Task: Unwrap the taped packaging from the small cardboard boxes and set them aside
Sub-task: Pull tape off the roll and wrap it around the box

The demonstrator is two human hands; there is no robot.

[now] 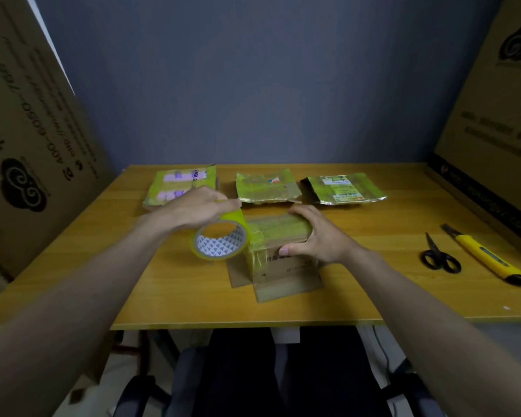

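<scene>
Left hand [197, 207] fingers curl over a yellowish tape roll [220, 242] touching the small brown taped cardboard box [278, 246] mid-table, which the right hand [316, 236] grips, scissors [439, 256] well apart.

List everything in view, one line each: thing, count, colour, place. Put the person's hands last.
Small cardboard box: one, brown, wrapped in yellowish tape, table centre, flaps spread beneath.
Roll of clear yellowish packing tape: one, at the box's left end.
Flattened taped cardboard packages: three, yellow-green sheen, in a row at the table's far side.
Black-handled scissors: one, right of the box.
Yellow utility knife with black tip: one, right of the scissors.
Wooden table: one, yellowish.
Large printed cardboard sheets: two, brown, standing left and right.
Left hand: grips the roll.
Right hand: holds the box.
</scene>
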